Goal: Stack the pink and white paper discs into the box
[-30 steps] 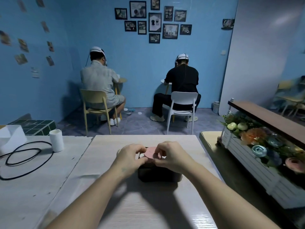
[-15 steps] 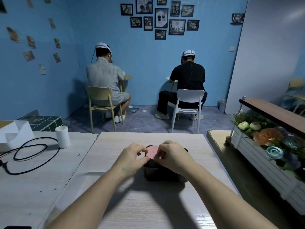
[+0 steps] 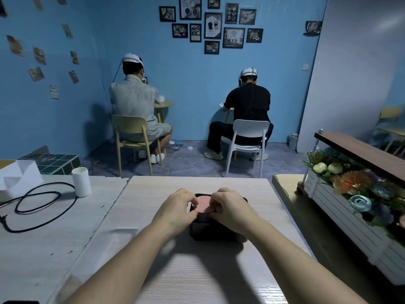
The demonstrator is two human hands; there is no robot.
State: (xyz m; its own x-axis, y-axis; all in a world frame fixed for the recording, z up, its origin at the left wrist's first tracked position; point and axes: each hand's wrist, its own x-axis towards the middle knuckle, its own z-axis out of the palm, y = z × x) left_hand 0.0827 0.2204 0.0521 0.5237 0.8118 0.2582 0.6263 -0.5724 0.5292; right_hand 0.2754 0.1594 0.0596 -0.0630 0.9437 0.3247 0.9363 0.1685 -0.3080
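Observation:
A dark box stands on the pale wooden table in front of me. A pink paper disc lies flat at the top of the box. My left hand pinches the disc's left edge with curled fingers. My right hand pinches its right edge the same way. Both hands cover much of the box's opening, so what lies under the disc is hidden. No white disc is visible.
A white cylinder, a black cable loop and a white folded box lie on the left table. A planter of artificial flowers runs along the right. Two people sit on chairs facing the far blue wall.
Both hands have lowered the pink disc from just above the box down to its opening. The camera view has tilted and drifted slightly.

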